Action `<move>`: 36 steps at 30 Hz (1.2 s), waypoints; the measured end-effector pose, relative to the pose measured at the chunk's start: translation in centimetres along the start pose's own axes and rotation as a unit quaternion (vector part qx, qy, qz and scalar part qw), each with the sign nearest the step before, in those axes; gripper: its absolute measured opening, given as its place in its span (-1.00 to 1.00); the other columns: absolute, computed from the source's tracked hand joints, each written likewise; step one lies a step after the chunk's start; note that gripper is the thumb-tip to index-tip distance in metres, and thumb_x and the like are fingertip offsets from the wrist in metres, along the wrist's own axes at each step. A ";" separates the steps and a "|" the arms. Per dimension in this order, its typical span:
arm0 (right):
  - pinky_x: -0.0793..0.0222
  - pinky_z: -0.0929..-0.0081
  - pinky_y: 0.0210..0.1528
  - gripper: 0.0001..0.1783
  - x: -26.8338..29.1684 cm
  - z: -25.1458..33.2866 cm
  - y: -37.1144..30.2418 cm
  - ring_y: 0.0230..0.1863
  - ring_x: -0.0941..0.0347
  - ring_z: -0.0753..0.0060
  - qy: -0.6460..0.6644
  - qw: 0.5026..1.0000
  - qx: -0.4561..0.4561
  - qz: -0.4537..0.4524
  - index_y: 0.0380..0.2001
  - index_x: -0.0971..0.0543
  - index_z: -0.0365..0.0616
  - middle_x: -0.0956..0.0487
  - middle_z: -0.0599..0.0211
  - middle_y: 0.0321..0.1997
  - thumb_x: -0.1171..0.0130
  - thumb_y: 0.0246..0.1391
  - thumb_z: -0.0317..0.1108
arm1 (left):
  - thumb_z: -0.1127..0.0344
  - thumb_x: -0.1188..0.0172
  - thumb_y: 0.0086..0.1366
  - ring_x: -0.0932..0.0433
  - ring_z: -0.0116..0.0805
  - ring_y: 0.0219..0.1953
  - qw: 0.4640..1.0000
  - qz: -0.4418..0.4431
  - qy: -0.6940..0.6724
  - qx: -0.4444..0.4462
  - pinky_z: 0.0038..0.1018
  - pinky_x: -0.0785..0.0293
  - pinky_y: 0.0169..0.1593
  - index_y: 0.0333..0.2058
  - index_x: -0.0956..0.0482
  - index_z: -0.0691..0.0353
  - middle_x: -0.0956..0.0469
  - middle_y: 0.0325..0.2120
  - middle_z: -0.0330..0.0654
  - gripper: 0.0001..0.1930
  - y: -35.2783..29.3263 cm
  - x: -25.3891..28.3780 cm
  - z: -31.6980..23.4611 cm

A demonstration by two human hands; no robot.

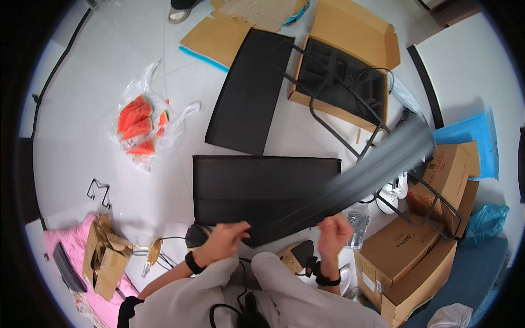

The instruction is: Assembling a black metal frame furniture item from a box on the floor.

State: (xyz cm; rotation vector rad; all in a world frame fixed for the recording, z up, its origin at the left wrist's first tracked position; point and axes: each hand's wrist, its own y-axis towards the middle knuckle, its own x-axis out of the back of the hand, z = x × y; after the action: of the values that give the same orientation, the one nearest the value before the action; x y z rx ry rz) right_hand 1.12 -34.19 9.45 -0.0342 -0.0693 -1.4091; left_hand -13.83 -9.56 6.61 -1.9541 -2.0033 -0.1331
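A long black panel slants up from my lap toward the right, smeared by motion. My left hand is closed at its lower left end, fingertips at the corner. Blurred, my right hand curls at the panel's near edge with fingers drawn in; its exact grip is hard to see. Beneath the slanted panel, a second black panel with raised edges lies flat on the floor. Another black panel lies beyond it at an angle, one corner over flattened cardboard.
Black metal tube frames stand at right, beside an open cardboard box with black foam. Brown cartons and a blue bag crowd the near right. Watermelon slices lie on plastic at left. A torn carton rests on pink cloth.
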 end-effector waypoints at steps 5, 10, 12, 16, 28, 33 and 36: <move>-0.05 0.68 -0.52 -0.83 1.4 0.0 1.8 -0.53 -0.19 0.74 0.128 0.973 -0.077 -0.174 -0.43 -0.53 -0.17 -0.43 0.55 -0.50 -0.18 0.30 -0.46 | 0.68 -0.19 0.17 -0.67 -0.25 -0.38 0.987 -0.139 0.047 0.066 -0.45 -0.55 -0.24 -0.23 -0.54 0.37 -0.62 -0.44 -0.05 -0.81 -0.5 5.2 2.1; 0.09 0.64 -0.59 -0.58 3.4 -4.3 1.7 -0.61 -0.01 0.80 0.253 0.940 -0.134 -0.184 -0.60 -0.29 0.04 -0.20 0.68 -0.61 -0.18 0.34 -0.38 | 0.53 -0.26 0.32 -0.63 -0.47 -0.32 0.947 -0.295 -0.089 0.088 -0.54 -0.56 -0.19 -0.27 -0.53 0.37 -0.63 -0.41 -0.17 -0.92 1.7 9.9 6.2; 0.11 0.64 -0.61 -0.50 3.2 -4.8 2.7 -0.64 0.07 0.80 0.239 0.940 -0.143 -0.196 -0.63 -0.18 0.10 -0.10 0.70 -0.63 -0.17 0.36 -0.34 | 0.51 -0.24 0.34 -0.63 -0.45 -0.31 0.925 -0.345 -0.129 0.090 -0.52 -0.57 -0.18 -0.20 -0.51 0.35 -0.63 -0.38 -0.17 -0.89 1.7 10.4 8.2; 0.09 0.66 -0.62 -0.58 1.8 -6.4 3.5 -0.64 0.07 0.81 0.248 0.942 -0.130 -0.184 -0.59 -0.28 0.07 -0.16 0.69 -0.62 -0.17 0.36 -0.34 | 0.42 -0.24 0.37 -0.61 -0.44 -0.25 0.914 -0.388 -0.001 0.123 -0.49 -0.55 -0.17 -0.09 -0.48 0.28 -0.62 -0.28 -0.19 -0.81 0.7 9.2 11.2; -0.13 0.60 -0.53 -0.57 -5.4 -11.3 4.1 -0.59 -0.09 0.73 0.224 0.949 -0.177 -0.132 -0.62 -0.34 -0.01 -0.24 0.62 -0.63 -0.25 0.31 -0.31 | 0.54 -0.32 0.22 -0.53 -0.46 -0.40 0.911 -0.381 0.069 0.145 -0.50 -0.48 -0.31 -0.11 -0.57 0.28 -0.58 -0.35 -0.21 -0.74 2.0 8.5 13.3; -0.25 0.59 -0.48 -0.57 -5.3 -11.9 4.7 -0.57 -0.19 0.71 0.185 0.957 -0.182 -0.133 -0.62 -0.32 -0.01 -0.34 0.56 -0.61 -0.26 0.30 -0.29 | 0.54 -0.32 0.22 -0.54 -0.44 -0.42 0.911 -0.378 0.098 0.131 -0.47 -0.51 -0.31 -0.12 -0.57 0.27 -0.60 -0.38 -0.19 -0.75 2.6 8.3 13.8; -0.15 0.58 -0.53 -0.52 -6.4 -9.5 4.8 -0.66 -0.10 0.70 0.166 0.942 -0.227 -0.180 -0.65 -0.26 0.09 -0.24 0.64 -0.66 -0.26 0.30 -0.26 | 0.51 -0.33 0.21 -0.56 -0.24 -0.25 0.918 -0.370 0.075 0.119 -0.35 -0.51 -0.17 0.01 -0.47 0.29 -0.56 -0.21 -0.04 -0.61 2.3 8.2 13.7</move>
State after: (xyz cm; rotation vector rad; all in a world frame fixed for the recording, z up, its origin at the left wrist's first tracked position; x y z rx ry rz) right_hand 5.11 -27.77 -0.38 -0.1716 0.5578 -1.7543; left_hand -13.97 2.49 -4.18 -0.9338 -2.4065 -0.1979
